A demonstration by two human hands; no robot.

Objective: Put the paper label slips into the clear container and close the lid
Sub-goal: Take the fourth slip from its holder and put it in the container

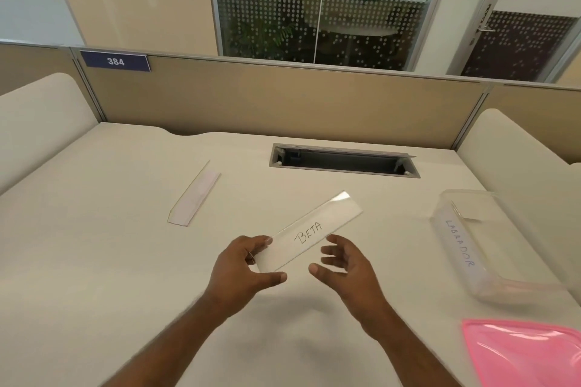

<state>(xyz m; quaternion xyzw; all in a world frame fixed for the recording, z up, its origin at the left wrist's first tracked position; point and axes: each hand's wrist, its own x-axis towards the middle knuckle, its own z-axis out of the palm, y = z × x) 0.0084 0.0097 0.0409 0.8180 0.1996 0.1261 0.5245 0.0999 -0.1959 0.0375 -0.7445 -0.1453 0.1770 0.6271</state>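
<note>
One slip looks to be in already: the LABRADOR slip stands against the near wall of the clear container, which sits open at the right side of the counter. Its pink lid lies flat on the counter just in front of it, off and apart from the box, so closing is not yet done. You have the BETA slip in hand now, lifted over the middle of the counter and angled up to the right. Your left hand pinches its near-left end, fingers curled over the top edge and thumb underneath. Your right hand is spread and relaxed just beside the slip's lower edge, holding nothing; whether a fingertip touches the slip, you cannot tell from here. A third slip lies flat on the counter to the left, well apart from the container, pale and with no writing legible from this angle. By my read you are roughly a third through: one slip placed, one in transit, one untouched, lid waiting. Left to do: carry BETA across to the container on the right, fetch the far-left slip, then seat the pink lid. Mind that the slips are long; they likely need to go in lengthwise beside LABRADOR
</note>
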